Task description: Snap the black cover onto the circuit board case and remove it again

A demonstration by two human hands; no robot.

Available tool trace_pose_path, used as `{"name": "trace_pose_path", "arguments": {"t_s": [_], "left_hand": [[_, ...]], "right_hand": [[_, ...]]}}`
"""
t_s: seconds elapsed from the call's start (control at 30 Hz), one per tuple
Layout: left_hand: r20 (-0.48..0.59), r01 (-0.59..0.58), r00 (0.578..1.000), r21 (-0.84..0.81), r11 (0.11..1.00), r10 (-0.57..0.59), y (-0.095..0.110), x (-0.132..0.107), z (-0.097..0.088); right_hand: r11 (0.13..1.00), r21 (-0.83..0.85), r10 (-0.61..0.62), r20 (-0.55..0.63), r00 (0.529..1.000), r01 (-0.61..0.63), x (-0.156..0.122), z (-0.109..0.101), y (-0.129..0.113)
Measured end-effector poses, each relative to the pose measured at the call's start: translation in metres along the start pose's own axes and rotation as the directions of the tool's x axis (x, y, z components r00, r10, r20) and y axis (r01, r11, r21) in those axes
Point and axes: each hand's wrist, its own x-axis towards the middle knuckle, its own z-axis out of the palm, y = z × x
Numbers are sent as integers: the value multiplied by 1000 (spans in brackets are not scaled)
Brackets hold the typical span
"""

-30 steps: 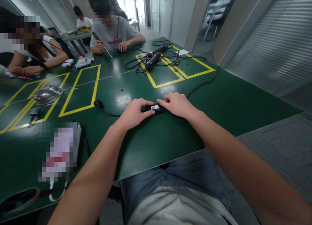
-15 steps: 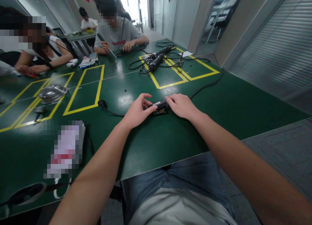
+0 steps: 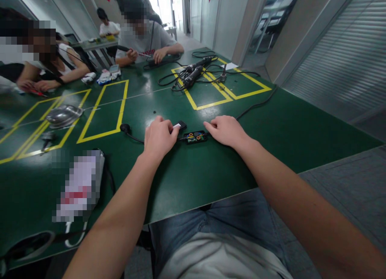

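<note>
My left hand (image 3: 158, 137) is closed on a small black cover (image 3: 180, 125) with a white label, lifted just off the green table (image 3: 196, 174). Beside it lies the opened black power adapter (image 3: 196, 137), its circuit board with orange and blue parts showing. My right hand (image 3: 226, 130) rests on the adapter's right end, fingers curled and touching it. A black cable (image 3: 132, 137) runs left from the adapter to a round plug (image 3: 123, 128).
Yellow tape boxes mark the table. Black tools with tangled cables (image 3: 193, 73) lie at the far middle. A silver shell (image 3: 62, 114) sits at the left, a blurred pack (image 3: 78, 186) near the front left. Other people work at the far side.
The adapter lay shut under both hands. My left hand has lifted the cover off and carried it to the left, baring the circuit board. My right hand stays on the adapter's right end.
</note>
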Motion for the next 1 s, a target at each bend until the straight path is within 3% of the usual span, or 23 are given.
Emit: {"name": "trace_pose_path", "arguments": {"t_s": [0.13, 0.23, 0.57, 0.83, 1.0], "left_hand": [[150, -27, 989, 117, 993, 9, 6, -3, -7], [197, -36, 980, 155, 987, 5, 10, -4, -6], [97, -21, 995, 37, 999, 17, 1, 0, -1], [190, 17, 981, 69, 997, -30, 5, -1, -1], [164, -17, 986, 65, 998, 6, -2, 0, 6]], "right_hand": [[1000, -24, 8, 8, 1000, -8, 0, 0, -3], [999, -38, 0, -8, 1000, -1, -1, 2, -4], [999, 8, 32, -68, 997, -31, -2, 1, -3], [999, -6, 39, 7, 999, -39, -1, -1, -7], [997, -11, 71, 12, 997, -71, 0, 0, -9]]}}
